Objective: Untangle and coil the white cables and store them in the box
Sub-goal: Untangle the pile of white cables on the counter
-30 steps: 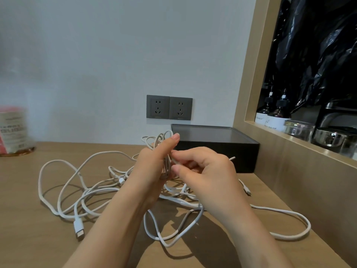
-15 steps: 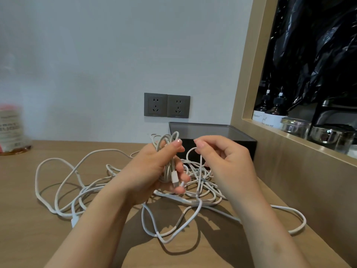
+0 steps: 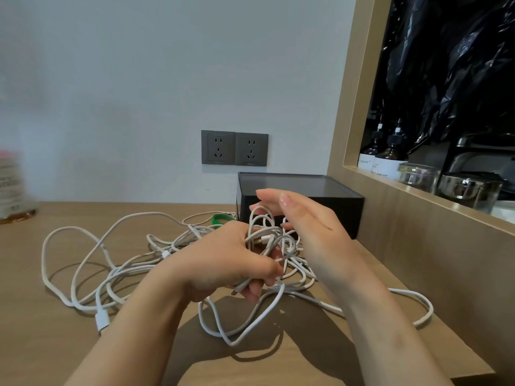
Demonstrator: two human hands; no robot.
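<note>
Above desk (image 3: 55,344), L hand (image 3: 223,263) clenches white cables (image 3: 271,239); R hand (image 3: 315,229) fingers loose beside.

Arms in view: 2, each shown from hand to forearm and cut off by the lower edge.
Left hand (image 3: 223,263): bare, with bare wrist and forearm behind it.
Right hand (image 3: 312,232): bare too, wrist and forearm uncovered alike.
Fingers (image 3: 267,195): slender, long.
Nails: rounded, glossy, reaching just past the tips; clearest on 1 nail (image 3: 286,199) of the right hand.
</note>
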